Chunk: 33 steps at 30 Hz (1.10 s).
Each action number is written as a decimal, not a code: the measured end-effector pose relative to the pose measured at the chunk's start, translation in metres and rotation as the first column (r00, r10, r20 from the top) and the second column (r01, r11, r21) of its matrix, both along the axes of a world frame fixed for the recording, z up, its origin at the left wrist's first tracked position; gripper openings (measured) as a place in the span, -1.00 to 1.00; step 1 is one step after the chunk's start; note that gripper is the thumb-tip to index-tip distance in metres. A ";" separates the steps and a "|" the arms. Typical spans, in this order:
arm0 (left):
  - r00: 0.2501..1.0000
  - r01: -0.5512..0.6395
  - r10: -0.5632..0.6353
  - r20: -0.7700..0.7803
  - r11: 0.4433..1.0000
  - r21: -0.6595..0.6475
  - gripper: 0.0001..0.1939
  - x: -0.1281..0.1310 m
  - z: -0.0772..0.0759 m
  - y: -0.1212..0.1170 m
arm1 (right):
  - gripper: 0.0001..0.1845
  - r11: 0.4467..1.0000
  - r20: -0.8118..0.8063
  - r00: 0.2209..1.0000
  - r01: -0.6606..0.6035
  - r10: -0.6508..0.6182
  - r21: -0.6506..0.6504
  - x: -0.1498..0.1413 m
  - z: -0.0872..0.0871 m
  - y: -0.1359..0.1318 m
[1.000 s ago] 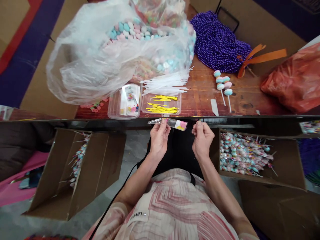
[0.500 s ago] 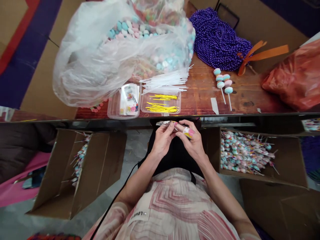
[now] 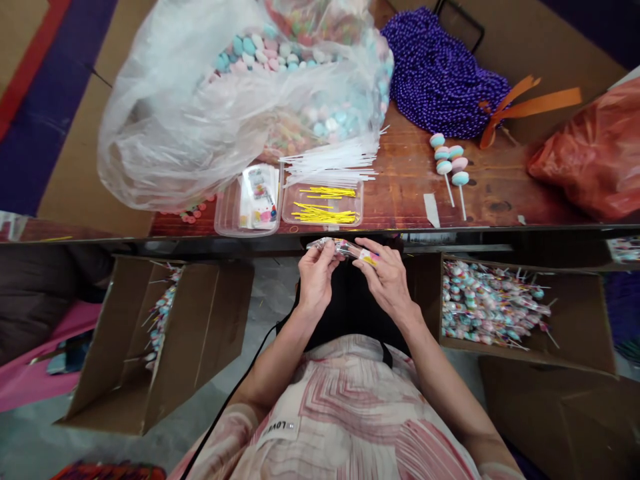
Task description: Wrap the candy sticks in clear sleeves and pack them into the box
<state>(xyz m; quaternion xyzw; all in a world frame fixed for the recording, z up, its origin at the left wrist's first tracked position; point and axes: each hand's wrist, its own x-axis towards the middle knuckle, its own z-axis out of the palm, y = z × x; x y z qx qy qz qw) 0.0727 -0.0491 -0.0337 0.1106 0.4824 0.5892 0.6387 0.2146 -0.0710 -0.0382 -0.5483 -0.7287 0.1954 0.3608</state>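
A clear printed plastic bag [image 3: 345, 247] stretches between my two hands, just below the table's front edge. My left hand [image 3: 317, 272] pinches one end of it between thumb and fingers. The other end, with pink and yellow print, is gripped by my right hand [image 3: 384, 273]. Whether anything lies inside the bag I cannot tell. On the table ahead, a plastic tub [image 3: 223, 217] holds a stack of similar printed bags. Beside it, yellow twist ties [image 3: 325, 213] lie in a shallow tray, with white sticks [image 3: 333, 163] behind. Two candy skewers [image 3: 446, 167] lie to the right.
A big translucent bag of pastel candies [image 3: 165, 127] fills the table's left part. Purple beaded cord [image 3: 440, 73] and a red plastic bag [image 3: 595, 153] are at the right. Cardboard boxes with wrapped candy skewers stand on both sides, left [image 3: 200, 347] and right [image 3: 580, 327].
My hands have moved apart, the left one leftward, and the bag is now stretched out between them. The print at its right end shows at a different angle.
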 end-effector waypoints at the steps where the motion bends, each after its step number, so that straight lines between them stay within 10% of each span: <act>1: 1.000 -0.022 0.022 -0.007 1.000 -0.002 -0.62 0.001 0.001 -0.001 | -0.72 1.000 0.012 1.000 0.001 -0.001 0.028 0.001 0.001 0.001; 8: 0.988 -0.152 0.153 -0.022 0.987 0.043 -0.63 -0.004 0.016 0.004 | -0.79 0.975 -0.011 1.000 0.006 -0.004 0.221 0.006 0.025 0.003; 13: 0.962 -0.263 0.269 -0.044 0.959 0.104 -0.63 -0.021 0.032 0.030 | -0.70 0.944 0.066 0.963 0.239 -0.260 0.228 0.042 0.031 0.033; 21: 0.957 -0.287 0.284 0.057 0.956 0.053 -0.59 -0.021 0.038 0.060 | -0.70 0.695 0.482 0.598 0.718 -0.640 0.032 0.110 0.022 0.134; 27: 0.951 -0.297 0.295 0.093 0.955 0.016 -0.62 -0.024 0.036 0.071 | -0.77 0.696 0.462 0.617 0.718 -0.637 0.001 0.114 0.013 0.159; 33: 0.941 -0.323 0.321 0.104 0.946 0.011 -0.63 -0.026 0.034 0.075 | -0.87 0.786 -0.030 0.788 0.615 -0.614 0.062 0.092 0.014 0.116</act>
